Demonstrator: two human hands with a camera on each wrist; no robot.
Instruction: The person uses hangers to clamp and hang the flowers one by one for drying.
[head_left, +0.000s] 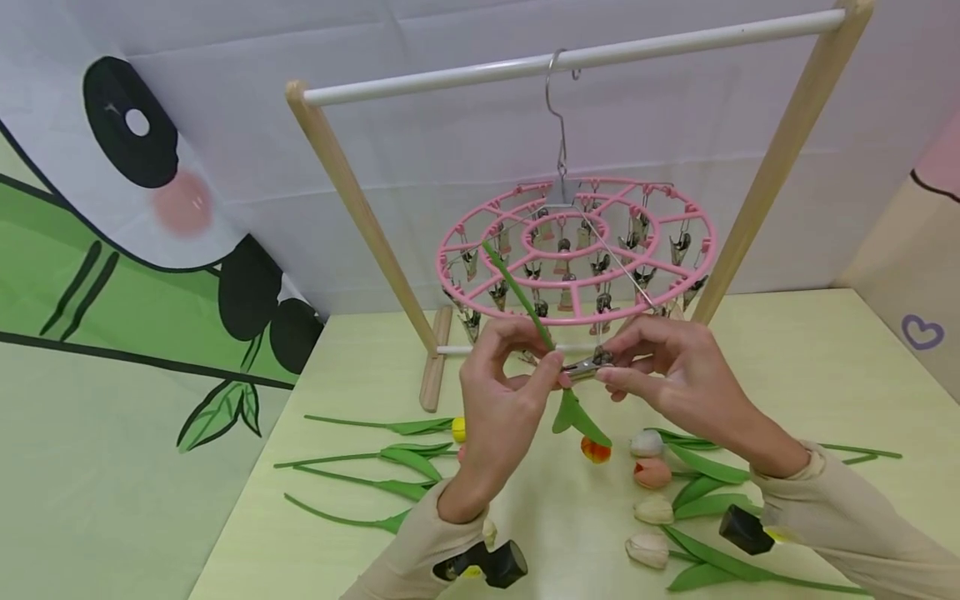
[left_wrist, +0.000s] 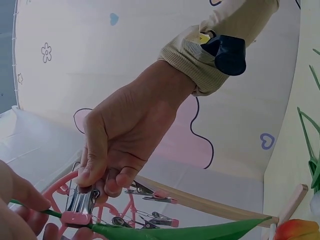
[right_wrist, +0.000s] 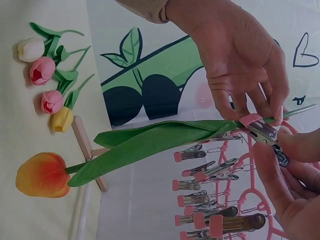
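Observation:
An artificial orange tulip (right_wrist: 42,175) hangs bloom down, its green stem slanting up past the pink round clip hanger (head_left: 576,317). My left hand (head_left: 504,408) pinches that stem between thumb and fingers, just above the leaves. From the other side, my right hand (head_left: 675,375) grips the handle end of a metal clip (right_wrist: 264,132) between thumb and forefinger. The clip's pink tips lie across the stem, right beside my left fingertips. In the left wrist view, the same clip (left_wrist: 80,206) overlaps the stem near the leaf base.
The hanger hooks onto a white rail (head_left: 450,79) between wooden posts (head_left: 367,225). Other metal clips (head_left: 643,277) dangle round its rings. Several tulips lie on the pale yellow table (head_left: 825,358), at left with a yellow bloom (head_left: 458,429), at right with peach (head_left: 652,473) and white ones.

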